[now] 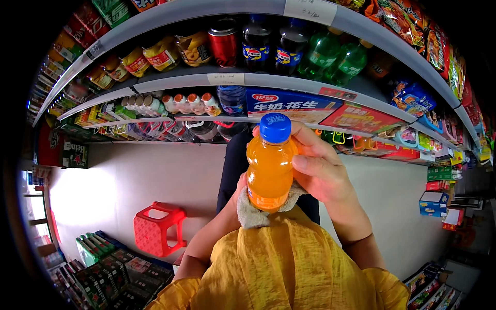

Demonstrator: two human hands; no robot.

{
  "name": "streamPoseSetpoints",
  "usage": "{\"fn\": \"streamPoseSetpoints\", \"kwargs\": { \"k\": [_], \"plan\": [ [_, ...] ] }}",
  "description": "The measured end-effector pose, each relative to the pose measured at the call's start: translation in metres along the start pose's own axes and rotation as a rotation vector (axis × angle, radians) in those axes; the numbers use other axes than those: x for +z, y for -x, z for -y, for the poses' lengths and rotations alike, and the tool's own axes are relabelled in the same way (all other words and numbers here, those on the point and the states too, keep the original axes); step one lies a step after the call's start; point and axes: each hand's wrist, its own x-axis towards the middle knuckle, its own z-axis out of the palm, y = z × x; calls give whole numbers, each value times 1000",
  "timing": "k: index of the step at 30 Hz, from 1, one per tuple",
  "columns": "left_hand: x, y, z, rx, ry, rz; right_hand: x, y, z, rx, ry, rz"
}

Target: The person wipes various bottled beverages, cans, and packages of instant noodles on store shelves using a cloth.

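Note:
Upright before my chest is a plastic bottle of orange drink (270, 170) with a blue screw cap. My right hand (323, 166) grips it from the right, thumb on the near side of its upper body and fingers behind. A grey-beige cloth (250, 213) is bunched under and around the bottle's base. My left hand (241, 186) is mostly hidden behind the bottle and the cloth; it appears to hold the cloth against the bottle's lower part, though its fingers cannot be made out.
Shop shelves (186, 79) curve across in front, with cola bottles (255, 46), green soda bottles (319, 54), fruit jars (161, 54) and boxed drinks (290, 102). On the floor at left stands a red plastic stool (155, 230). Stacked beer cartons (104, 275) are at lower left.

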Motion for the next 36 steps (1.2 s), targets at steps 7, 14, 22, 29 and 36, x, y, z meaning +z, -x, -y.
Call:
{"fn": "streamPoseSetpoints", "kwargs": {
  "k": [7,14,22,29,36],
  "plan": [
    [-6,-8,9,-6,-28,-43,-1,3,0,-62,148,29],
    [-9,-4,13,-11,-30,-74,4,8,2,-34,186,-65],
    [-14,4,12,-8,-30,-108,2,6,-4,-64,182,-65],
    [-15,7,10,-12,-30,-123,4,4,-5,-75,197,-77],
    [-15,9,11,-13,-27,-130,8,5,-3,-67,221,-88]
  ]
}}
